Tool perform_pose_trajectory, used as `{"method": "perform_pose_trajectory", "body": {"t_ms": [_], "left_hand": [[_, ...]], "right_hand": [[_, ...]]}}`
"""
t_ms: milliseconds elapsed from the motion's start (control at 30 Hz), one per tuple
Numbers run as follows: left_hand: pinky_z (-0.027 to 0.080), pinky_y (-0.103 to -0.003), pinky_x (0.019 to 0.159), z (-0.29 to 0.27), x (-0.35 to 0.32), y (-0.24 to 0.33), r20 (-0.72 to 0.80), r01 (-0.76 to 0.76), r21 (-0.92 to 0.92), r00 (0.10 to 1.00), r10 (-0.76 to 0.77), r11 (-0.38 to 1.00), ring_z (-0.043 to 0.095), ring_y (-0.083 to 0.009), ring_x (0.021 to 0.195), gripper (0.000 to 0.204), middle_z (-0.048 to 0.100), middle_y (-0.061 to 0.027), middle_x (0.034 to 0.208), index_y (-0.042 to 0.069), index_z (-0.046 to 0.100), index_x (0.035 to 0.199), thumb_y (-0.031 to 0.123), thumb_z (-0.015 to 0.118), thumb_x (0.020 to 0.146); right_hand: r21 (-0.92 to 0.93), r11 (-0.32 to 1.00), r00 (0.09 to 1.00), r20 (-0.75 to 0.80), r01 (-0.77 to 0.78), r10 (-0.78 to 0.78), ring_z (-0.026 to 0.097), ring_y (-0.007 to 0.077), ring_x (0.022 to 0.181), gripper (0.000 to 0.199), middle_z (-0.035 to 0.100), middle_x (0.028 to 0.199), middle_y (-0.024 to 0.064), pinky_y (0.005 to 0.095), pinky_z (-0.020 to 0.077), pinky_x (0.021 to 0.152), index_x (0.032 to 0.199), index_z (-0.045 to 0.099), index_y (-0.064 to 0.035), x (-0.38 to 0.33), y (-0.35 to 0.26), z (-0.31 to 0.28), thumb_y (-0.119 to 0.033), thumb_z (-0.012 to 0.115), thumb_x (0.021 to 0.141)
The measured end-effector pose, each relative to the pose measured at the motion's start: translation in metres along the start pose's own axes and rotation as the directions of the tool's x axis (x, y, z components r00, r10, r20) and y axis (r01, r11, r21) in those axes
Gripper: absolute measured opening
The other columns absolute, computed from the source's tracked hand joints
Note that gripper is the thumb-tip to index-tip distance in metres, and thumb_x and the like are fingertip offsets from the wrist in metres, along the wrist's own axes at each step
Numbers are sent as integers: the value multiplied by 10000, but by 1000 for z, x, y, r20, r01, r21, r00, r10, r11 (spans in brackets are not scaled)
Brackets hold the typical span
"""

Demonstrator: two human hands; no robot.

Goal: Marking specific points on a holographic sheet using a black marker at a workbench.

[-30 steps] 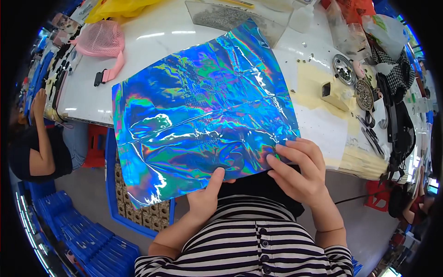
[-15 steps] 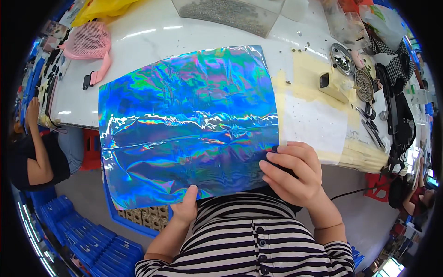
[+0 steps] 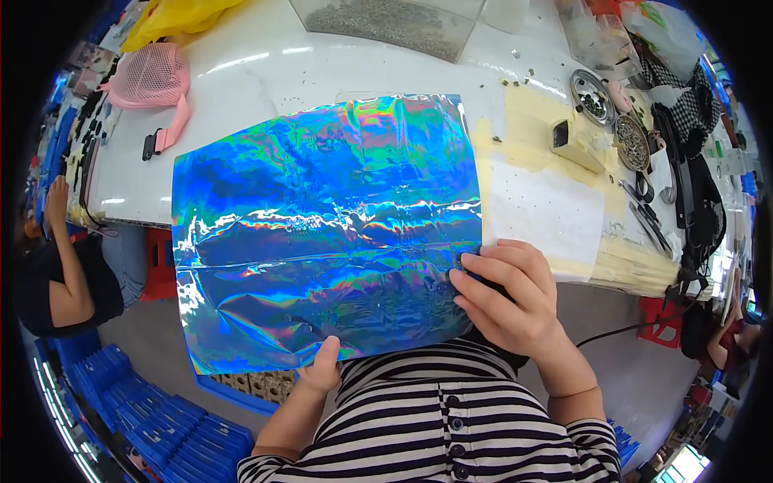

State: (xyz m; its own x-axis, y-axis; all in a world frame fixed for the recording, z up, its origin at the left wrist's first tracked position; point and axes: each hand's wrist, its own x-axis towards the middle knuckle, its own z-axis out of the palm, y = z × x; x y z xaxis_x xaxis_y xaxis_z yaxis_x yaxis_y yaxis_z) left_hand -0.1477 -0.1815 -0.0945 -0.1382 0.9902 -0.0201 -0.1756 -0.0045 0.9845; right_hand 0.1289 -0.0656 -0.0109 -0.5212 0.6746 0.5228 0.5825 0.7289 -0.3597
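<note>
A: What's the biggest thing in view?

B: One white bench, running across the top. On its right part lies one white sheet over yellowish tape or paper.

A: And next in size?

B: One iridescent film sheet, blue-green and crinkled. Its upper part lies over the bench; its lower part hangs past the near edge toward the person's striped shirt.

A: How many hands are on it?

B: Two. The left hand pinches the bottom edge, with the thumb on top of the film and the other fingers hidden beneath. The right hand is at the lower right corner, its fingers curled and closed over the film's edge, with something dark under them that I cannot make out.

A: What else, going smaller?

B: One clear bin of small grey parts at the far edge. One pink mesh cap at the far left with a strap ending in a black buckle. One yellow bag above it. Two round metal dishes of small bits on the right, one small beige box just beside them, and one pair of scissors nearer.

A: Anyone else around?

B: One other person on the far left, an arm raised to the bench edge. Blue crates are stacked on the floor below; I can't count them.
</note>
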Motion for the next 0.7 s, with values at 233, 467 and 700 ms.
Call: {"method": "perform_pose_trajectory", "body": {"t_ms": [233,467,700], "left_hand": [[445,-442,1050,-18,-9,-16,5,74,-46,997,-73,996,585,-319,1204,442,605,-201,1306,-95,559,1289,86,524,887],[441,-430,1051,-25,-15,-23,24,130,50,991,-132,990,578,-295,1192,491,600,-165,1289,-48,545,1318,122,548,858],[437,-416,1019,-14,-2,5,125,-16,207,992,-11,978,570,-293,1175,422,613,-152,1267,-26,580,1295,113,551,898]], "right_hand": [[12,1000,1000,-2,-10,10,653,246,979,309,700,1069,70,418,548,881,1028,742,-61,-1,0,-1,-131,813,735],[25,1000,1000,5,-9,9,655,248,982,313,698,1066,70,422,551,877,1029,741,-58,-1,1,-1,-128,813,733],[47,999,1000,13,-13,12,652,256,969,334,698,1064,70,429,553,869,1021,745,-61,-2,3,-2,-112,831,703]]}}
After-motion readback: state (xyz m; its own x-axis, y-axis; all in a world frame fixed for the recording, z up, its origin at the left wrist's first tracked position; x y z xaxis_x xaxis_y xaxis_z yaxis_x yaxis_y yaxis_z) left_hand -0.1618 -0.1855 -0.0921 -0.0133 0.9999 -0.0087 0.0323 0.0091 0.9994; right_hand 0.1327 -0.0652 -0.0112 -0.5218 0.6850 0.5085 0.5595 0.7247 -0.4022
